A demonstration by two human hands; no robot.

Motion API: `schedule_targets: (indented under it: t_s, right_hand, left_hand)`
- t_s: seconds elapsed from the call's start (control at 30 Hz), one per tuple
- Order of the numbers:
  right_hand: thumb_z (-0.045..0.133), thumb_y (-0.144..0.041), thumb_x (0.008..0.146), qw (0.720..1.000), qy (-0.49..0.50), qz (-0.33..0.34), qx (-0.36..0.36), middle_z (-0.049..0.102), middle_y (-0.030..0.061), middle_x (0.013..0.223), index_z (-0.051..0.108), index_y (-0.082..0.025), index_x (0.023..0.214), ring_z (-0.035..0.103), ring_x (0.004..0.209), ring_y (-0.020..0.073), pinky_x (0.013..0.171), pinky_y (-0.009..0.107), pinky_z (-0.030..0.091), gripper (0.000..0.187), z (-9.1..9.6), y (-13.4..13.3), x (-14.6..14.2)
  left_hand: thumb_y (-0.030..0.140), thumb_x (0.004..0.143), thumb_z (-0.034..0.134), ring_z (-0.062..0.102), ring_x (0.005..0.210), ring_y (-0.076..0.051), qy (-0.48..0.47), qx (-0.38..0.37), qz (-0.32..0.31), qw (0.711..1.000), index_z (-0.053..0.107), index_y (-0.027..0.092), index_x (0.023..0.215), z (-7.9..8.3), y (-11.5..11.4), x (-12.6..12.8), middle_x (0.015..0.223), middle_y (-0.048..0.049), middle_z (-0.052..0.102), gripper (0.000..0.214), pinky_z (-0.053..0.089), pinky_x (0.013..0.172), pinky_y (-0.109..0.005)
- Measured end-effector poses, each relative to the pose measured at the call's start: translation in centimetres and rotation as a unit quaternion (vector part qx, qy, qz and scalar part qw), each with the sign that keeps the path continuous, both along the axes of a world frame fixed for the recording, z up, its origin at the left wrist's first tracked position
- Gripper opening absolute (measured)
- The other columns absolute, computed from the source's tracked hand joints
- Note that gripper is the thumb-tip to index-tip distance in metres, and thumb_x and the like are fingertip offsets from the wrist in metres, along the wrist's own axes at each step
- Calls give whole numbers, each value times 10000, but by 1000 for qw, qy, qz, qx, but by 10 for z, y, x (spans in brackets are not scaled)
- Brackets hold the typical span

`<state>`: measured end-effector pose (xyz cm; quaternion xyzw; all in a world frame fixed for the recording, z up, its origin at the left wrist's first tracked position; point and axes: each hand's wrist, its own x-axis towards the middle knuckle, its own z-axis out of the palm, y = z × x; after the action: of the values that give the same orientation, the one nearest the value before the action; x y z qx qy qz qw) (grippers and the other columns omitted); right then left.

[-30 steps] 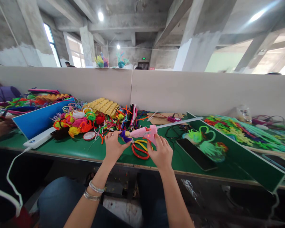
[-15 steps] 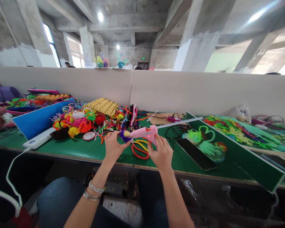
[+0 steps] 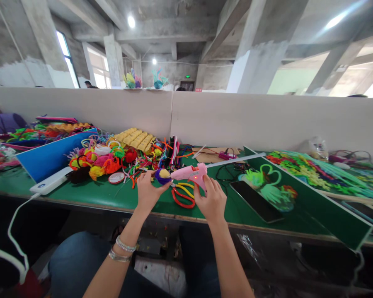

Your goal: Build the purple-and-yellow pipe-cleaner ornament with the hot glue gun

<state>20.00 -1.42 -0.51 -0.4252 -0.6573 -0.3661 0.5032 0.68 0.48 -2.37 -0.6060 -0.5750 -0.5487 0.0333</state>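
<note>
My left hand (image 3: 148,189) pinches a small round purple and yellow craft piece (image 3: 163,176) between thumb and fingers, above the green table. My right hand (image 3: 210,196) is closed around the handle of a pink glue gun (image 3: 191,175), whose nozzle points left at the craft piece. Whether the nozzle touches it I cannot tell. A long whitish glue stick (image 3: 236,159) juts from the back of the gun. Under and between my hands lie scissors with red handles (image 3: 183,198), and a yellow-handled tool (image 3: 186,189) beside them, partly covered.
Left of my hands is a heap of colourful pipe-cleaner pieces (image 3: 105,159), with a yellow egg-carton tray (image 3: 135,138) behind. A white power strip (image 3: 51,181) lies by a blue board (image 3: 57,153). On the right are a black phone (image 3: 256,201) and a green divider board (image 3: 311,198).
The craft piece has turned in my left hand, so more of its yellow part shows. My right hand and the glue gun have hardly moved. Another person's hand at far left has left view.
</note>
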Motion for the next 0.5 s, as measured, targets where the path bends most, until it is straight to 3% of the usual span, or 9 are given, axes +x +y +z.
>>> schedule_targets:
  t_s: [0.5]
  right_hand:
    - [519,-201,784,1000,14,-2,-6,653,81,768,529,-146,1032,601,677,195,585,301,505,254,1,0,4]
  left_hand:
    - [443,567,736,535,799,-186,-70,3,-44,997,541,182,862,1,0,0,813,-33,573,439,427,744,-327]
